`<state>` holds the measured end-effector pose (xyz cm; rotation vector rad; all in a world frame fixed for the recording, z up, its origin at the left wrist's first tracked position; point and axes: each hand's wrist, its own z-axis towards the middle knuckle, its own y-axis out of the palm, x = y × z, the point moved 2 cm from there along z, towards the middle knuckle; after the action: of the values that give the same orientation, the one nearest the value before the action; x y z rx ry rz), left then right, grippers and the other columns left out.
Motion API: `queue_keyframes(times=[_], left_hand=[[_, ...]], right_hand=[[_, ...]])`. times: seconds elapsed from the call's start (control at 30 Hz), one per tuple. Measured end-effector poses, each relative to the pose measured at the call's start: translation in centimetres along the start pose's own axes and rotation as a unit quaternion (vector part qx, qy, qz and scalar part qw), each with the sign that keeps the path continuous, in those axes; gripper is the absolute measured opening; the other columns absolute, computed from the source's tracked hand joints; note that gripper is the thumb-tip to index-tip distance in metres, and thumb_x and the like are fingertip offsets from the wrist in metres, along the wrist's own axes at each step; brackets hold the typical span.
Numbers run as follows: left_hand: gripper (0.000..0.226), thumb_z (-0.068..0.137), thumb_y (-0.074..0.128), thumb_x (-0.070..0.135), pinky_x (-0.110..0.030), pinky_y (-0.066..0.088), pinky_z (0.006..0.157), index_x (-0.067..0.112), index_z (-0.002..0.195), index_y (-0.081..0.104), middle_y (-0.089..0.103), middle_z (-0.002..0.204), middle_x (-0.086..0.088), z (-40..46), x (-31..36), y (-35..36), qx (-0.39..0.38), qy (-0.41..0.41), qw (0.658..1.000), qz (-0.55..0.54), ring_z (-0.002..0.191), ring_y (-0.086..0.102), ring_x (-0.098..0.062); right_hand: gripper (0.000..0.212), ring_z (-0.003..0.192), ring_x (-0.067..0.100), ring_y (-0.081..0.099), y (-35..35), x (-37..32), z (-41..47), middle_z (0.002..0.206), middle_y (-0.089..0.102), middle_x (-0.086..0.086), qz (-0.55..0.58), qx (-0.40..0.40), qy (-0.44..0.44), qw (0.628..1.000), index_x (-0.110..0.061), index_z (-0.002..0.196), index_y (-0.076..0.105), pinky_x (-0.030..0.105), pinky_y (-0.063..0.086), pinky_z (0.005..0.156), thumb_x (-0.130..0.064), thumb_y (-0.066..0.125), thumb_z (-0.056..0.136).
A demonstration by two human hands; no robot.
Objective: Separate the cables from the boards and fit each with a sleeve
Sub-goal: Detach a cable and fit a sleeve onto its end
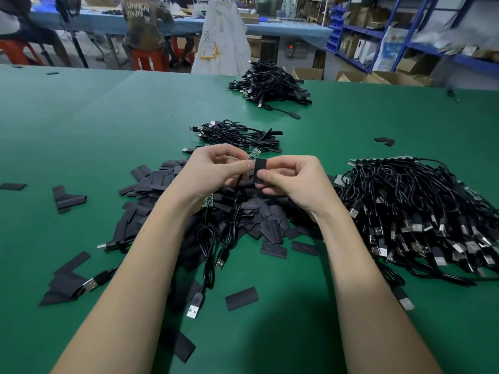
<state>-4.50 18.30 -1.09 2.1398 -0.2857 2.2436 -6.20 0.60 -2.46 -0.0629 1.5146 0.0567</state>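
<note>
My left hand (216, 168) is pinching a thin black cable's small clear circuit board (253, 153) while my right hand (294, 179) is pinching a flat black heat-shrink sleeve (259, 171) just beside it, above a loose pile of black sleeves (151, 184) lying on the green table (81, 117). A heap of uncut black USB cables (421, 211) is lying to my right.

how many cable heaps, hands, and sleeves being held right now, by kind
Cable heaps: 3, the far heap, the middle heap and the big right heap
Hands: 2, left hand and right hand
Held sleeve: 1
Total: 6
</note>
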Motion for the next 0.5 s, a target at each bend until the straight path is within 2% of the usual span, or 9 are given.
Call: queue_keyframes(times=[0.07, 0.17, 0.3, 0.5], left_hand=[[0.008, 0.084, 0.080, 0.012, -0.016, 0.047, 0.056, 0.016, 0.084, 0.073, 0.065, 0.078, -0.008, 0.01, 0.01, 0.23, -0.004, 0.003, 1.000, 0.005, 0.067, 0.056, -0.016], [0.009, 0.083, 0.081, 0.011, -0.014, 0.047, 0.054, 0.016, 0.083, 0.073, 0.064, 0.069, 0.001, 0.05, 0.05, 0.33, -0.008, 0.004, 1.000, 0.003, 0.056, 0.056, -0.007], [0.010, 0.081, 0.083, 0.014, -0.016, 0.050, 0.058, 0.017, 0.085, 0.075, 0.067, 0.076, -0.002, 0.09, 0.04, 0.08, -0.013, -0.003, 1.000, -0.010, 0.063, 0.061, -0.009], [0.010, 0.078, 0.085, 0.018, -0.017, 0.048, 0.057, 0.021, 0.081, 0.076, 0.067, 0.074, 0.000, 0.20, 0.00, -0.13, -0.012, 0.000, 1.000, -0.010, 0.063, 0.058, -0.009]], right_hand=[[0.016, 0.082, 0.021, 0.078, 0.29, 0.05, -0.10, 0.088, 0.079, 0.011, -0.001, -0.023, 0.005, 1.000, -0.010, 0.099, 0.078, 0.019, 0.059, 0.067, 0.001, 0.075, 0.088], [0.011, 0.083, 0.023, 0.078, 0.26, -0.01, -0.11, 0.088, 0.079, 0.012, 0.011, -0.029, 0.007, 1.000, -0.008, 0.094, 0.079, 0.019, 0.059, 0.067, 0.001, 0.076, 0.086], [0.008, 0.080, 0.026, 0.078, 0.36, -0.02, -0.16, 0.086, 0.078, 0.014, 0.031, -0.024, 0.013, 0.999, -0.007, 0.086, 0.078, 0.019, 0.060, 0.065, 0.001, 0.078, 0.084], [0.016, 0.082, 0.031, 0.077, 0.20, -0.18, -0.13, 0.086, 0.078, 0.016, 0.009, 0.012, 0.015, 1.000, 0.000, 0.092, 0.076, 0.021, 0.060, 0.065, -0.004, 0.084, 0.078]])
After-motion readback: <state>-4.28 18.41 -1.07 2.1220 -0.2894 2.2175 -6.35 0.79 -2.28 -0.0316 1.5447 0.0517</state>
